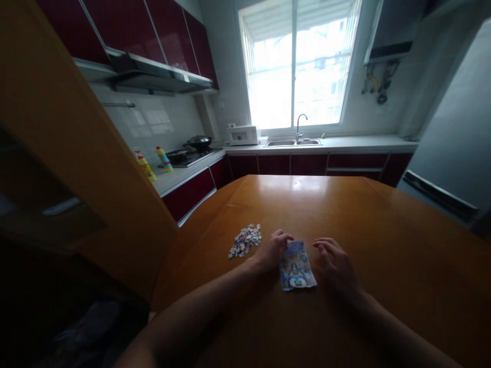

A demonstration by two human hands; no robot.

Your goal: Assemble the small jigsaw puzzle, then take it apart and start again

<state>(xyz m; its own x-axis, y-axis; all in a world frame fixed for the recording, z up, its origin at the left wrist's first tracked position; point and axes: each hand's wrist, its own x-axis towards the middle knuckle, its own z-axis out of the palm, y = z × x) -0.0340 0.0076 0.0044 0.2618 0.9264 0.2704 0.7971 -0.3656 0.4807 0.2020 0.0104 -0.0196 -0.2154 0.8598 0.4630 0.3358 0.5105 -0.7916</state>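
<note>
A narrow blue picture (296,268), apparently joined jigsaw pieces, lies flat on the brown wooden table (368,214). Its lower edge is uneven, and a rounded blue-and-white figure shows near that end. My left hand (271,250) rests along its upper left side, fingers bent and fingertips on the top corner. To the right of the picture, apart from it, is my right hand (337,260). Its fingers are curled together toward the thumb; whether a small piece sits between them is too small to tell. A heap of loose jigsaw pieces (246,240) lies left of my left hand.
Beyond the table runs a counter with a sink (282,143), a tap and a white microwave (243,135). Bottles (164,159) and a lidded wok (199,144) stand on the left counter. A tall fridge (452,133) is at right, a wooden panel (103,179) at left.
</note>
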